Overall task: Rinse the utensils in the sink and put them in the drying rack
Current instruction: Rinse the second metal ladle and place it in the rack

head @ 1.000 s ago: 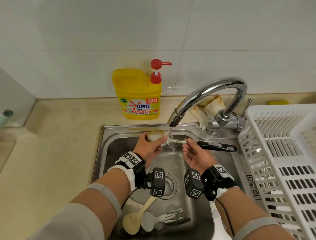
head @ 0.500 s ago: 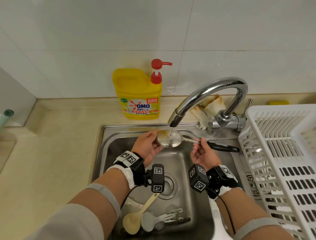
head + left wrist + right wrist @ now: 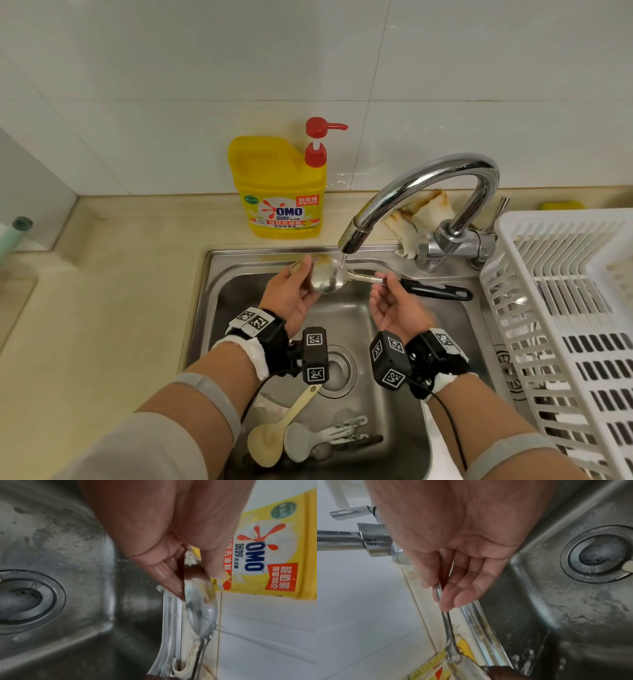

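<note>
Under the tap (image 3: 352,240), ladle (image 3: 323,279) spans both grips — left hand (image 3: 294,294) cradles bowl, right hand (image 3: 394,305) pinches handle.

The ladle (image 3: 327,281) was polished metal, its bowl wet and mirror-bright, its handle end matt black plastic, and the tap (image 3: 421,192) above it was glossy chrome. The sink (image 3: 442,329) was brushed steel, dulled with water marks and streaks. The drying rack (image 3: 561,308) was matt white slotted plastic, the detergent bottle (image 3: 277,185) glossy yellow plastic, the worktop (image 3: 102,308) smooth beige stone-like, the wall (image 3: 205,85) glossy white tile.
</note>
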Motion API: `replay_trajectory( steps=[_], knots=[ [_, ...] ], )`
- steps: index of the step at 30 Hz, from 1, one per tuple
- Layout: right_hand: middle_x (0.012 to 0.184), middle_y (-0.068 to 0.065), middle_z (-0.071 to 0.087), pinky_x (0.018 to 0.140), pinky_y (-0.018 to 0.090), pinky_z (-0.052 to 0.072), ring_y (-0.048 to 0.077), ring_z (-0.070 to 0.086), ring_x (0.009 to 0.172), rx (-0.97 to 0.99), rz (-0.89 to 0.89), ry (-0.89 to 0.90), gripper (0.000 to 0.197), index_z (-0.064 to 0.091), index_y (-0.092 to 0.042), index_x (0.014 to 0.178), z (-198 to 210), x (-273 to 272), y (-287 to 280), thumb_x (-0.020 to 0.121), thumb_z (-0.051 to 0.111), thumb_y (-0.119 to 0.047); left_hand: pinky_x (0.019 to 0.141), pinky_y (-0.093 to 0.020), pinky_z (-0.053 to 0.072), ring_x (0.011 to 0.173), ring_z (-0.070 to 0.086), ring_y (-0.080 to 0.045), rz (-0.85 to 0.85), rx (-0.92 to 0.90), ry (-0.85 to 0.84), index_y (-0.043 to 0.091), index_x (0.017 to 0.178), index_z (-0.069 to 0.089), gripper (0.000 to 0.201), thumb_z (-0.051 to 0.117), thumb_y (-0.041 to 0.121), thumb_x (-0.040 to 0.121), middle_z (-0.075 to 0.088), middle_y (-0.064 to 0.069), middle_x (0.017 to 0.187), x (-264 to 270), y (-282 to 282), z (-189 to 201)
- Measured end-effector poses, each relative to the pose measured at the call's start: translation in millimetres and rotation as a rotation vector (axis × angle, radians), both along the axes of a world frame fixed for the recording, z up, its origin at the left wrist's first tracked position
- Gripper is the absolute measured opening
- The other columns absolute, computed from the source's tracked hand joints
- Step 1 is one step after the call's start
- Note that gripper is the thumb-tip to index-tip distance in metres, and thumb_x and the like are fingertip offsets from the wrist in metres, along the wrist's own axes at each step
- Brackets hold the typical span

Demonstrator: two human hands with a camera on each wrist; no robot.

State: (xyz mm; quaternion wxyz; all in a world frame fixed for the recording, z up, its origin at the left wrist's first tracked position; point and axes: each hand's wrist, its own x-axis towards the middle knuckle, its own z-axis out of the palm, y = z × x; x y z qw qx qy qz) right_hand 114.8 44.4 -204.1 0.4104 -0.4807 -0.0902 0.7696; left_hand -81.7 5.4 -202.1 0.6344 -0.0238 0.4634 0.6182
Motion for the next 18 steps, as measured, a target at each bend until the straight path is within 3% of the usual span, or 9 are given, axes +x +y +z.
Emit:
replay_trajectory(
  steps=[4,8,13,16,18],
  knots=[
    [0.071,0.006,0.069,0.057,0.023,0.059,0.012,0.068,0.061,-0.010,0.013,0.041,0.021,0.072,-0.007,0.094,-1,-11,-2,0.095,0.062,-0.026,0.072,-0.030,0.061,0.101,0.073,-0.025,0.016,0.016,-0.113,0.001,0.131,0.055,0.048,0.070,0.019,0.089,0.070,-0.020,0.120,0,-7,6],
    [0.075,0.008,0.071,0.058,0.024,0.059,0.013,0.070,0.065,-0.028,0.040,0.070,0.019,0.072,-0.004,0.097,-2,-20,-5,0.093,0.065,-0.021,0.084,-0.037,0.061,0.102,0.072,-0.026,-0.035,0.046,-0.157,0.004,0.118,0.065,0.042,0.075,0.016,0.079,0.070,-0.016,0.119,3,-12,9],
    [0.074,0.010,0.073,0.061,0.023,0.061,0.013,0.071,0.063,-0.029,0.068,0.098,0.023,0.078,-0.001,0.077,4,-32,-7,0.092,0.066,-0.014,0.098,-0.037,0.055,0.118,0.066,-0.025,-0.119,0.071,-0.133,0.005,0.137,0.055,0.054,0.068,0.021,0.088,0.064,-0.015,0.133,6,-15,10],
    [0.077,0.012,0.073,0.065,0.024,0.061,0.014,0.072,0.066,-0.017,0.097,0.106,0.018,0.074,0.001,0.090,7,-42,-7,0.082,0.072,-0.015,0.107,-0.036,0.045,0.124,0.062,-0.022,-0.178,0.094,-0.118,0.013,0.136,0.057,0.040,0.057,0.024,0.098,0.065,-0.012,0.132,8,-16,12],
    [0.079,0.011,0.073,0.064,0.024,0.061,0.015,0.072,0.067,-0.025,0.122,0.094,0.026,0.071,0.002,0.097,6,-46,-5,0.080,0.074,-0.018,0.105,-0.034,0.047,0.122,0.063,-0.021,-0.170,0.099,-0.102,0.013,0.133,0.059,0.036,0.055,0.025,0.100,0.066,-0.011,0.131,7,-16,12]
  ],
)
